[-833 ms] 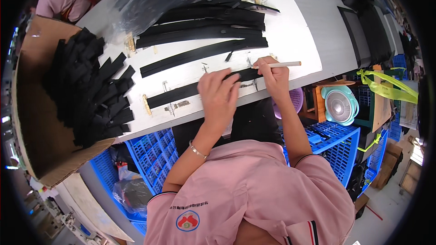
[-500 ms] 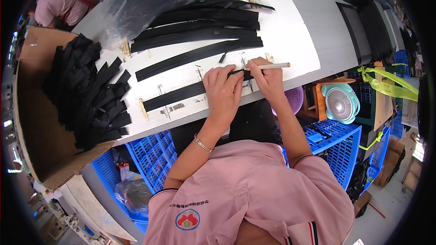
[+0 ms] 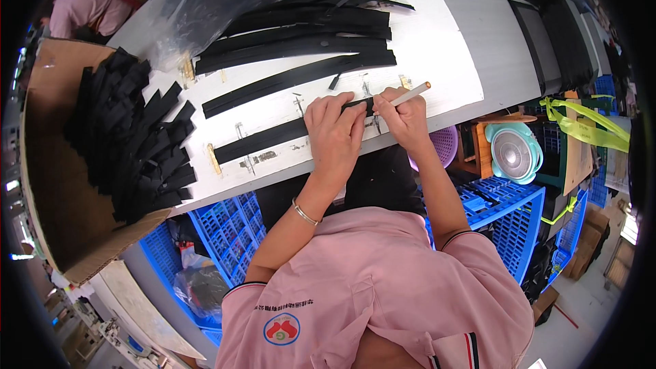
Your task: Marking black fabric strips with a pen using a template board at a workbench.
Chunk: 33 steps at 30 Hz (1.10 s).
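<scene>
A long black fabric strip (image 3: 263,141) lies across the white board (image 3: 447,48) near the table's front edge. My left hand (image 3: 335,126) rests on its right part, fingers laid out over the cloth and pressing it against the board. Close beside it, my right hand (image 3: 403,119) is closed around a slim white pen (image 3: 414,92), its blunt end tilted up to the right. The pen's tip is at the strip's right end, mostly hidden by my fingers. A small dark piece (image 3: 334,82) lies just beyond my left hand.
More black strips (image 3: 301,82) lie farther back, partly under a clear plastic bag (image 3: 212,14). At left, a cardboard box (image 3: 48,164) holds a heap of black pieces (image 3: 133,137). Blue crates (image 3: 506,225) and a turquoise fan (image 3: 512,154) stand right. Another person (image 3: 92,3) bends at far left.
The pen has tipped more upright in my right hand, its blunt end shifting up and slightly left. My left hand stays on the strip in almost the same place.
</scene>
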Each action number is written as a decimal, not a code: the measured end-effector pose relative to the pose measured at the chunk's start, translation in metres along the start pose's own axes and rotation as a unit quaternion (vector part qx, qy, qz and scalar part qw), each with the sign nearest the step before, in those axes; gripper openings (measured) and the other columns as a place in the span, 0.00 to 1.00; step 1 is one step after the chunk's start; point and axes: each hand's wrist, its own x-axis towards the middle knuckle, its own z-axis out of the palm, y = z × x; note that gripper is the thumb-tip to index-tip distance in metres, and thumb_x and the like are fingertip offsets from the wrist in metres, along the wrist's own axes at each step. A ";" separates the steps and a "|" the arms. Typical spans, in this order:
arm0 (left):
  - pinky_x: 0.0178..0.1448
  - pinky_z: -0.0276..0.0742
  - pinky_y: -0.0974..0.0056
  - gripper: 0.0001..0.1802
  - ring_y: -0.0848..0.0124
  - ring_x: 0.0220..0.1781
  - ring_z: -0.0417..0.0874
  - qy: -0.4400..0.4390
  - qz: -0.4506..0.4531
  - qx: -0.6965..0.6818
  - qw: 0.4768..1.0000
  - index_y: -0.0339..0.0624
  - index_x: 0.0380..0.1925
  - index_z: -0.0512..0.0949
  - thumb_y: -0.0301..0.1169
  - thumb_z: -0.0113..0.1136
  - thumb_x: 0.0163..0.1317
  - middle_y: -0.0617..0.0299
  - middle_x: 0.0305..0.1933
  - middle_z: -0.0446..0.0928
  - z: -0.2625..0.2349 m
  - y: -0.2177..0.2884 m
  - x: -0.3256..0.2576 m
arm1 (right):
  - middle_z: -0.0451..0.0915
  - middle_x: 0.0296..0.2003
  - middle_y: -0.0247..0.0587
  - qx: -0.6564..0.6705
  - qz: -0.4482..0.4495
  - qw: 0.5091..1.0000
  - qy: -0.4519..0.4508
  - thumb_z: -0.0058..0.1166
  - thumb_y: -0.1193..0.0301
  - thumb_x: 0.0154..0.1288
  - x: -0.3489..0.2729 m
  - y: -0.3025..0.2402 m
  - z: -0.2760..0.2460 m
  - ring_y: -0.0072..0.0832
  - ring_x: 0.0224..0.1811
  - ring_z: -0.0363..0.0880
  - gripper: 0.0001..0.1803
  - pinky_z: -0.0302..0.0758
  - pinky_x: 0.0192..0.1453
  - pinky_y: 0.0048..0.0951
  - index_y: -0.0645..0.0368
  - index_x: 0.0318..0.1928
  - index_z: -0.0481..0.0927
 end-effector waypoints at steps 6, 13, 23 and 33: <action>0.73 0.60 0.45 0.14 0.55 0.64 0.74 -0.016 -0.015 0.021 1.000 0.44 0.47 0.86 0.28 0.69 0.60 0.59 0.60 0.79 -0.009 -0.002 -0.008 | 0.82 0.22 0.43 -0.005 -0.007 1.000 -0.021 0.57 0.70 0.70 -0.002 0.004 0.001 0.35 0.24 0.82 0.14 0.74 0.30 0.35 0.64 0.28 0.83; 0.80 0.36 0.33 0.21 0.51 0.80 0.61 -0.101 -0.059 0.062 0.991 0.47 0.63 0.81 0.35 0.62 0.70 0.54 0.76 0.68 -0.040 0.001 -0.032 | 0.78 0.22 0.37 0.102 0.097 0.989 0.037 0.53 0.73 0.73 -0.010 -0.007 -0.007 0.20 0.25 0.73 0.15 0.68 0.30 0.26 0.68 0.29 0.82; 0.81 0.37 0.31 0.25 0.47 0.83 0.55 -0.115 -0.024 0.069 0.991 0.44 0.67 0.76 0.38 0.60 0.73 0.47 0.79 0.63 -0.026 -0.060 0.052 | 0.79 0.24 0.32 0.119 0.132 0.978 0.110 0.54 0.71 0.76 -0.008 -0.009 0.004 0.15 0.24 0.71 0.15 0.67 0.30 0.20 0.66 0.32 0.84; 0.85 0.42 0.41 0.29 0.50 0.83 0.58 0.105 -0.100 0.222 0.964 0.48 0.65 0.78 0.20 0.57 0.62 0.53 0.76 0.69 -0.159 -0.119 -0.028 | 0.78 0.24 0.30 0.111 0.137 0.980 0.092 0.55 0.71 0.77 -0.008 -0.005 0.002 0.14 0.25 0.69 0.15 0.65 0.30 0.19 0.66 0.33 0.85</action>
